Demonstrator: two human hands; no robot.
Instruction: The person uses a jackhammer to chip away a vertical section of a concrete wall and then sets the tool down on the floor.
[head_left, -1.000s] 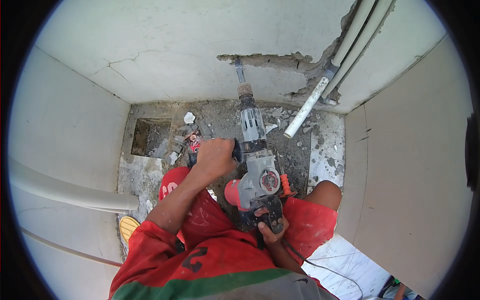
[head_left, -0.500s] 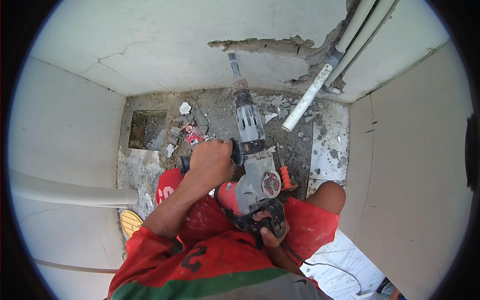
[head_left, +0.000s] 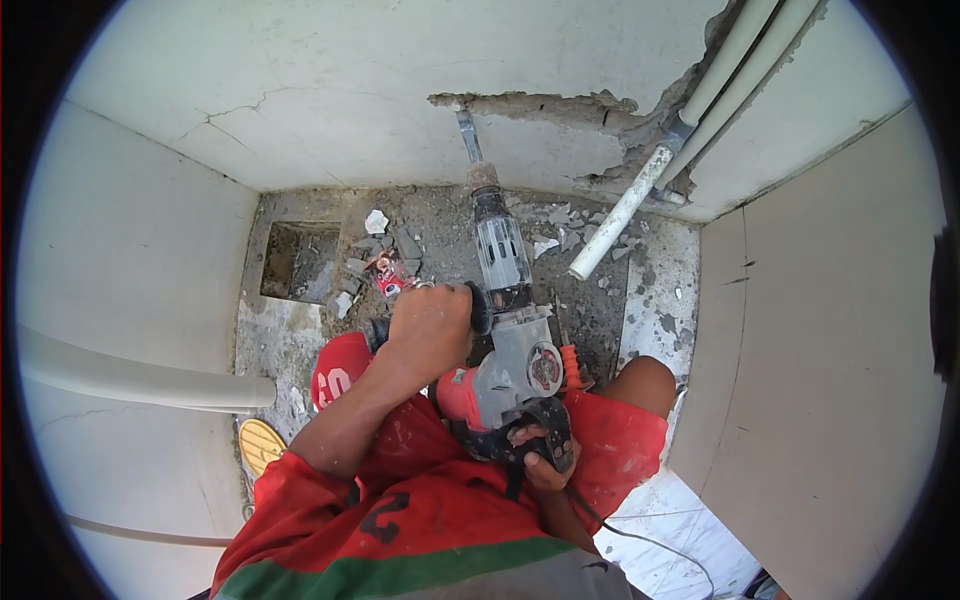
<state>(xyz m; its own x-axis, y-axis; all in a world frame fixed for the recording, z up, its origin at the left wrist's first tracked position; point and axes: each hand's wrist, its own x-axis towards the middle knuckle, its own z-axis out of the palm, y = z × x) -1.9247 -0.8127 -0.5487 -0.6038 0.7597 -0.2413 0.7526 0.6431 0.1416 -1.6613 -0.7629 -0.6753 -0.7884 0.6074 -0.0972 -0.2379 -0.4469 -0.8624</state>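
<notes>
A dusty demolition hammer (head_left: 505, 265) with a red motor body lies across my lap, pointing at the wall. My left hand (head_left: 432, 322) is wrapped round its black side handle (head_left: 378, 333). At the rear, my right hand (head_left: 548, 458) is closed on the black rear grip (head_left: 520, 430), fingers partly hidden by it. The flat chisel bit (head_left: 468, 135) reaches up with its tip right at the lower edge of a rough groove (head_left: 530, 104) in the wall, close to the groove's left end.
White pipes (head_left: 740, 75) run down a broken channel at the upper right; one pipe stub (head_left: 622, 212) sticks out over the floor. Rubble (head_left: 408, 243) and a crumpled red wrapper (head_left: 388, 272) lie near a square floor pit (head_left: 300, 262). A power cord (head_left: 640, 535) trails right.
The chisel tip has shifted slightly left along the groove and closer to its lower edge. Both hands keep their hold, and the whole view has moved a little.
</notes>
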